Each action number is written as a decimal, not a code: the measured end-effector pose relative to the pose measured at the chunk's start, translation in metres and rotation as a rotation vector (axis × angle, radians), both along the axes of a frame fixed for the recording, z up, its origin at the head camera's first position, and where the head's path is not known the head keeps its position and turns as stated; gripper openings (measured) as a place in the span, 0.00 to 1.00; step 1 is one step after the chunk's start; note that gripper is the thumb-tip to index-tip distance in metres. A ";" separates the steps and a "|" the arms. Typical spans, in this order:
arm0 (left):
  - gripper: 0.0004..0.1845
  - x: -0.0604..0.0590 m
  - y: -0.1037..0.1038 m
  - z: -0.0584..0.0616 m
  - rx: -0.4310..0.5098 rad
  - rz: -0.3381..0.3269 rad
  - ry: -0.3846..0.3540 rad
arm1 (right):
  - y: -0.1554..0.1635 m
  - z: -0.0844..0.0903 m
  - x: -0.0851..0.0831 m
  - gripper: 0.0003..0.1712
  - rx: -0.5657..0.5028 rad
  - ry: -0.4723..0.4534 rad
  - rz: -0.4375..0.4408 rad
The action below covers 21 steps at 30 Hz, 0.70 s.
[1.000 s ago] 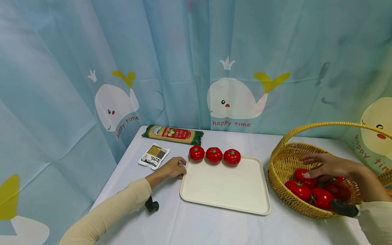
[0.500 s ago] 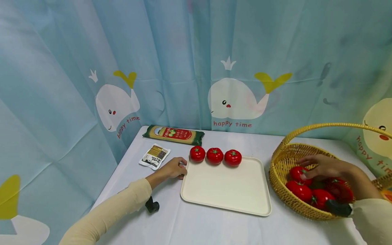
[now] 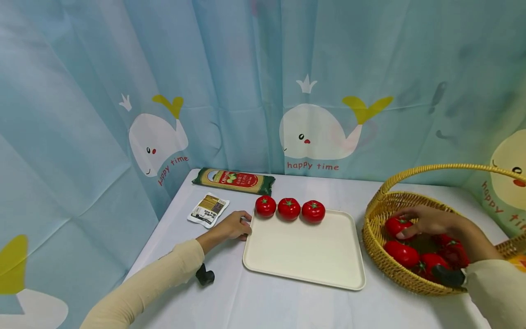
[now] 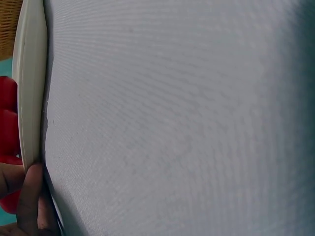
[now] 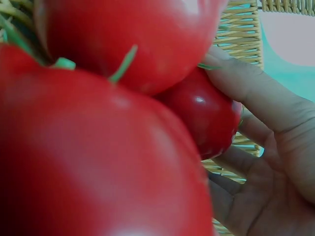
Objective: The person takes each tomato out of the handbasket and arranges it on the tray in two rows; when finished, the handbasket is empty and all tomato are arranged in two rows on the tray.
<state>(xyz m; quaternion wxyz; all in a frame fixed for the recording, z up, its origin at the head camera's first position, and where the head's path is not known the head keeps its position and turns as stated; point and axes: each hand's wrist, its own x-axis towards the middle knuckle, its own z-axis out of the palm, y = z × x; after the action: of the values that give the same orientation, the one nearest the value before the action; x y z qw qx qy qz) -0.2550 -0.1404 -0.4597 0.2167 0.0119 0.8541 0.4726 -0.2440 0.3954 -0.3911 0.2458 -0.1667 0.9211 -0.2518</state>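
Note:
My left hand point(image 3: 233, 225) pinches the left edge of a cream tray point(image 3: 304, 258), its thumb and fingers at the rim point(image 4: 32, 98) in the left wrist view. Along the tray's back edge sit three red tomatoes in a row: a left one point(image 3: 265, 206), a middle one point(image 3: 289, 209) and a right one point(image 3: 313, 211). Inside the wicker basket point(image 3: 371, 249) my right hand point(image 3: 437, 221) grips a tomato point(image 5: 202, 115) with thumb on one side and fingers round the other. Other tomatoes, such as a front one point(image 3: 402, 254), lie beside it; the hand hides part of the pile.
A green pasta packet point(image 3: 233, 180) lies at the table's back left, with a small white pouch point(image 3: 208, 210) in front of it. The tall basket handle point(image 3: 444, 167) arches over the right forearm. A blue curtain point(image 3: 230, 91) hangs behind the table.
My right hand has moved left and lower into the basket, its fingers closing round a tomato, which has shifted left. My left hand stays at the tray's edge.

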 end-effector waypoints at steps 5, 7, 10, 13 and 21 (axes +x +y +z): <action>0.21 0.000 0.000 0.000 -0.008 0.001 0.002 | -0.001 0.001 -0.001 0.36 0.016 0.028 0.003; 0.21 0.000 0.000 0.001 -0.009 0.001 0.003 | -0.001 0.000 -0.001 0.36 0.024 0.055 0.013; 0.21 0.000 0.000 0.002 -0.006 0.001 0.003 | -0.002 -0.001 -0.001 0.35 0.024 0.088 0.029; 0.21 0.001 0.000 0.002 -0.007 0.000 0.005 | -0.002 -0.003 -0.001 0.35 0.014 0.095 0.033; 0.21 0.001 0.000 0.001 -0.009 0.000 0.016 | -0.005 -0.003 -0.001 0.34 0.012 0.156 0.040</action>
<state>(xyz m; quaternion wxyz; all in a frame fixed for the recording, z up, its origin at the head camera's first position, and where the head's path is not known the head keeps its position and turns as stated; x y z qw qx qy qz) -0.2537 -0.1399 -0.4588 0.2100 0.0145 0.8579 0.4686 -0.2448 0.3903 -0.3940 0.1791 -0.2028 0.9354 -0.2277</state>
